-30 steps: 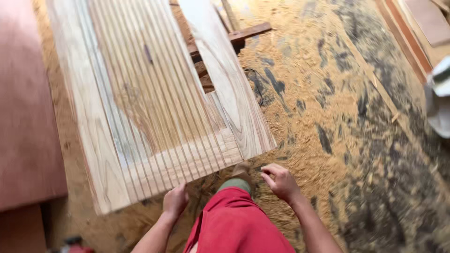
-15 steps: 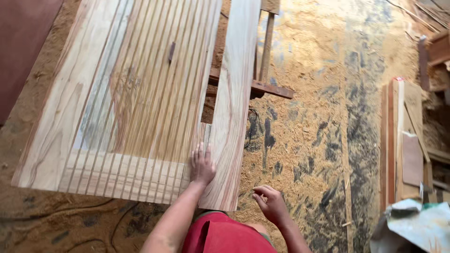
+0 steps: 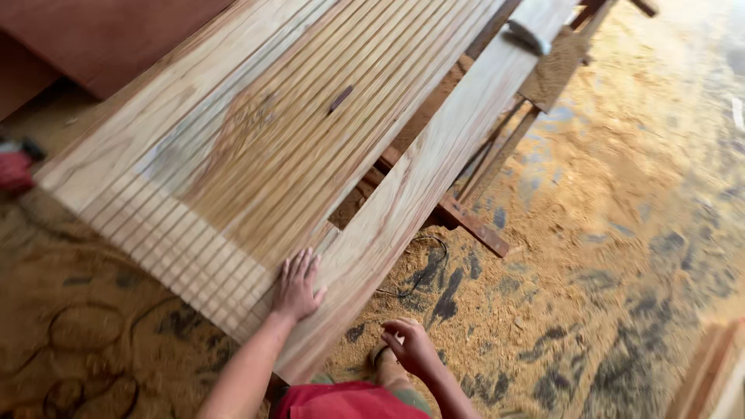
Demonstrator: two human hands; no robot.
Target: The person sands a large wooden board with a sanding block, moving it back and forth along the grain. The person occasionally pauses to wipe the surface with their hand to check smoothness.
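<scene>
A large pale wooden door panel (image 3: 264, 147) with many narrow grooved slats lies flat on low supports, running from the lower left to the upper right. My left hand (image 3: 297, 285) rests flat, fingers spread, on its near right stile close to the corner. My right hand (image 3: 414, 347) hovers off the panel's near edge, above the sawdust floor, fingers loosely curled and holding nothing. A small dark sliver (image 3: 340, 98) lies on the slats further up.
Sawdust covers the floor (image 3: 605, 256). A dark wooden support rail (image 3: 472, 225) sticks out from under the panel. A reddish-brown board (image 3: 116, 39) sits at the top left, a red object (image 3: 15, 167) at the left edge, and timber (image 3: 710, 380) at the bottom right.
The view has swung, so the panel now lies diagonally. My left hand has slid from the slats' end onto the right stile. My right hand stays just off the near edge.
</scene>
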